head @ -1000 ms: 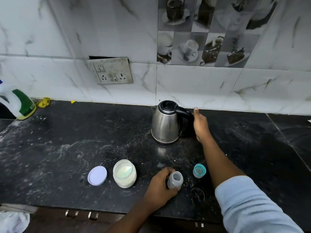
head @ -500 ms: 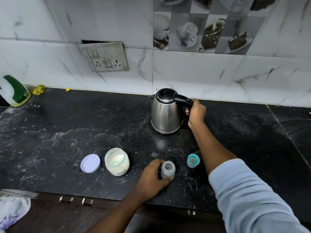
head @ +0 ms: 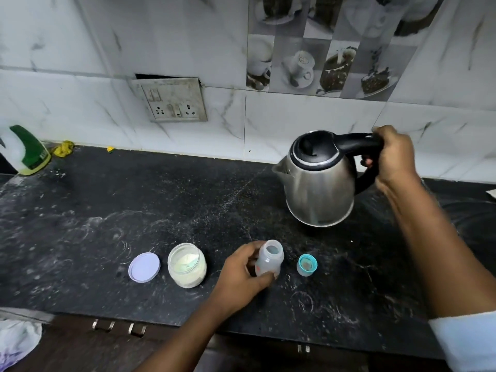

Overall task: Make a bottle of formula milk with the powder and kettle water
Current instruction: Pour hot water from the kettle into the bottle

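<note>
While the kettle [head: 319,189] hangs over the counter [head: 134,210], right hand [head: 394,157]: fingers wrapped tight round the black handle [head: 357,142], thumb lying along the top; a light blue sleeve [head: 467,342] covers the upper forearm.
kettle: steel body, black lid down, held clear of the dark stone near the back wall, tipped a little with the spout pointing left.
left hand [head: 241,275]: fingers and thumb curled round the lower part of the bottle [head: 269,260], gripping it from its left side.
bottle: small, translucent, mouth uncovered, upright on the counter near the front edge, in front and to the left of the kettle and well apart from it; contents cannot be made out.
teal cap [head: 306,265]: stands on the counter just right of the bottle, not touching it.
powder jar [head: 187,265]: open, pale powder inside, to the left of the left hand.
jar lid [head: 144,267]: lilac, flat on the counter just left of the jar.
counter: black stone streaked with white dust.
spray bottle [head: 26,151]: green and white, far left by the wall, a yellow scrap [head: 63,149] near it.
socket panel [head: 173,100]: set in the white marbled wall.
</note>
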Available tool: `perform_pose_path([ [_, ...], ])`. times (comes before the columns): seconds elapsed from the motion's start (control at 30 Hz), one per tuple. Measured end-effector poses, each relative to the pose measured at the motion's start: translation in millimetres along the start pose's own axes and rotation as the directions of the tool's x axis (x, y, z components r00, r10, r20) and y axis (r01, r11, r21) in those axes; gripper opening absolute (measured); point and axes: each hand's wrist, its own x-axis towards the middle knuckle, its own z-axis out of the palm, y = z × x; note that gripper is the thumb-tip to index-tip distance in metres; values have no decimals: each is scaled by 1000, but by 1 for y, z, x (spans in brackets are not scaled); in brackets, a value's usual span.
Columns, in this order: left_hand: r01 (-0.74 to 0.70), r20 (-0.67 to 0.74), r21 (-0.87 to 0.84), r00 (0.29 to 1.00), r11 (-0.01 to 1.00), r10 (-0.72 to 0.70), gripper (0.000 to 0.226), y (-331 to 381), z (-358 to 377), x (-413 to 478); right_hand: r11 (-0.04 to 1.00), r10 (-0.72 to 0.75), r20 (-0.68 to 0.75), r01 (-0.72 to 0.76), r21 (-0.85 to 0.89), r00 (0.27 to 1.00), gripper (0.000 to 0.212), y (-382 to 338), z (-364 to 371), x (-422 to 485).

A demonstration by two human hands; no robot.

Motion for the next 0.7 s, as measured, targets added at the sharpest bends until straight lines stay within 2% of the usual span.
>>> perform_pose_path([
  [0.27, -55, -55, -51, 997, 997, 52, 60, 38, -6, 14, 971, -111, 139, 137, -198, 984, 39, -41, -25, -35],
  [0.53, -105, -38, 16, 994, 994, 106, 58, 54, -10, 6, 917, -129, 199, 193, -349, 971, 47, -53, -35, -51],
  [0.7, -91, -30, 49, 995, 995, 93, 60, 56, -9, 4, 876, -157, 221, 239, -419, 963, 58, -56, -34, -56],
])
